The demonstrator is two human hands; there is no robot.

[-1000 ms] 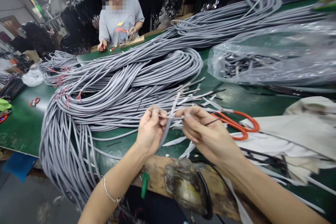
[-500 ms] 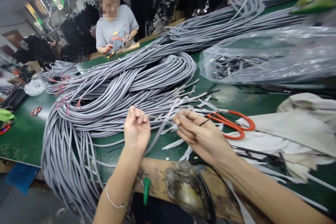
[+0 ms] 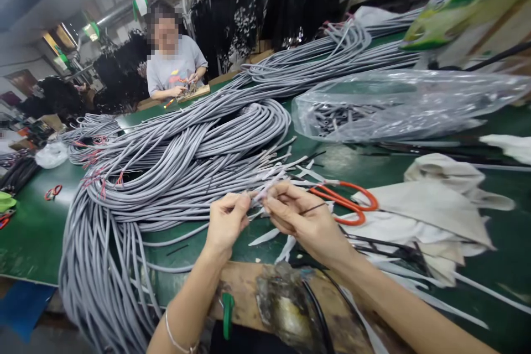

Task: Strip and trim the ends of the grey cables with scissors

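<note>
My left hand (image 3: pixel 226 224) is closed in a pinch, thumb against finger, at the pale stripped end of a grey cable (image 3: pixel 260 194). My right hand (image 3: pixel 301 215) meets it from the other side, its thumb and fingertips pinched on the same cable end. A thin black strand (image 3: pixel 314 208) sticks out across the right palm. The fingers cover most of what is held, so the fine wires are hard to make out. Just beyond the right hand lie orange-handled scissors (image 3: pixel 352 202), among loose white strips (image 3: pixel 265 238).
A big bundle of grey cables (image 3: pixel 199 144) covers the green table (image 3: pixel 39 243) and hangs over its front edge. A plastic bag (image 3: pixel 373 105) of small dark parts and beige cloth (image 3: pixel 443 204) lie right. A wooden board (image 3: pixel 244 279) is before me. Across the table a person (image 3: pixel 176 66) works.
My left hand has turned and come in to the right, so both hands now almost touch at the cable end. The view has shifted slightly right. Across the table, the person's hands have drawn together.
</note>
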